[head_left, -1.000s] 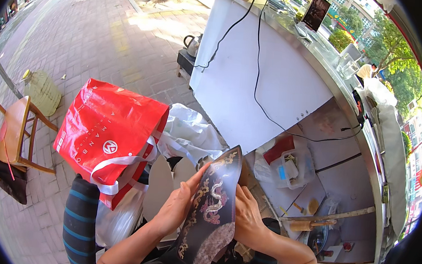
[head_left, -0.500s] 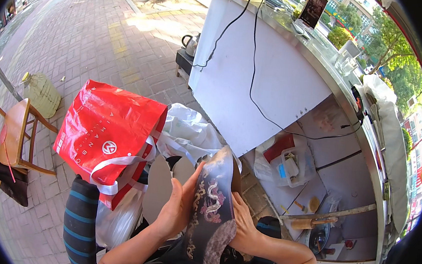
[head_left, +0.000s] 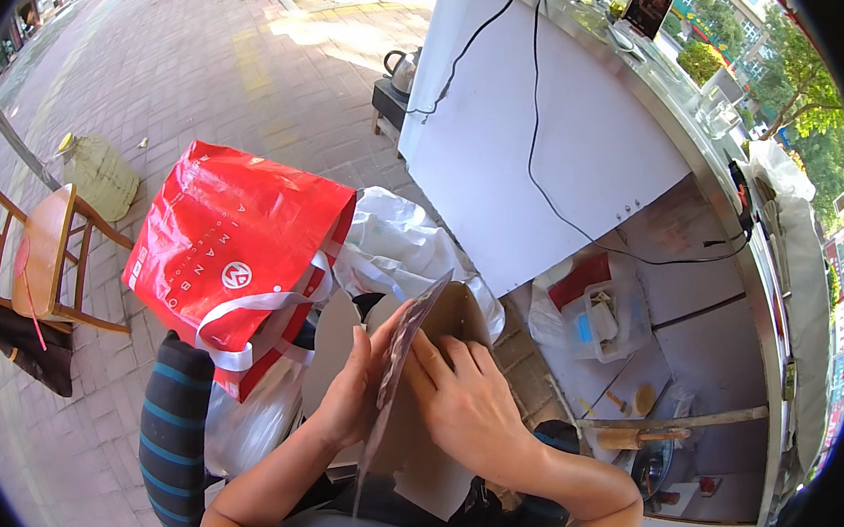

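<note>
A folded piece of cardboard (head_left: 432, 465) stands between my two hands above my lap. Its plain brown inner side faces right, and its dark decorated face shows only as a narrow strip. My left hand (head_left: 352, 393) presses along that decorated face, thumb raised. On the brown side, my right hand (head_left: 477, 417) reaches inside the fold with bent fingers against the same panel, so the panel is held between both hands. Behind my left hand is a plain grey-brown board with rounded edges (head_left: 326, 355); whether it joins the folded piece is hidden.
Left of my hands stands a red shopping bag (head_left: 245, 218) with white straps, beside white plastic bags (head_left: 399, 241). A wooden chair (head_left: 48, 241) is farther left. At right, a white counter (head_left: 543, 144) has open shelving holding a clear plastic box (head_left: 602, 324) and a rolling pin (head_left: 628, 438).
The cardboard has turned so its decorated face is nearly edge-on and its brown inside shows. My right hand has moved from its outer right side into the fold. The view has shifted slightly.
</note>
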The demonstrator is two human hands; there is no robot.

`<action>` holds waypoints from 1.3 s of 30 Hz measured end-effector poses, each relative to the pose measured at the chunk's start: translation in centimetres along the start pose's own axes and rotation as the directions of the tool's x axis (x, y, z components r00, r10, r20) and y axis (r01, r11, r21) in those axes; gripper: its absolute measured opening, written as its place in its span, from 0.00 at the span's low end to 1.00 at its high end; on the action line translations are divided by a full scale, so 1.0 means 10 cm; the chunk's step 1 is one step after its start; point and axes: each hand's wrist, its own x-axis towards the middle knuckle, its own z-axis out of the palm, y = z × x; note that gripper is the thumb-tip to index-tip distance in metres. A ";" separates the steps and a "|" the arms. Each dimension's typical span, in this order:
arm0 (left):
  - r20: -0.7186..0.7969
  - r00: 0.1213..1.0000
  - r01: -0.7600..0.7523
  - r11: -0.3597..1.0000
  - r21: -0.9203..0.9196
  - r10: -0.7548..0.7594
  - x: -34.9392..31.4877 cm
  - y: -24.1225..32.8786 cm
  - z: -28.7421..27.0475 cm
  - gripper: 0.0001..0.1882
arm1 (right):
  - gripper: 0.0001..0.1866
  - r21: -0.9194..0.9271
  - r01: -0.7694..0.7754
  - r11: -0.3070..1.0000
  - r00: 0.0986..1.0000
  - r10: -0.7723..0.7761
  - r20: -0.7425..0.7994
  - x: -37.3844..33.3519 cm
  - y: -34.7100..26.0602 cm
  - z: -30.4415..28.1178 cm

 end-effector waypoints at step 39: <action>0.398 0.844 -0.536 0.605 0.589 0.360 -0.05 0.57 0.03 0.35 | 0.08 0.749 -0.059 0.660 0.790 0.489 -0.368 0.24 -0.05 -0.18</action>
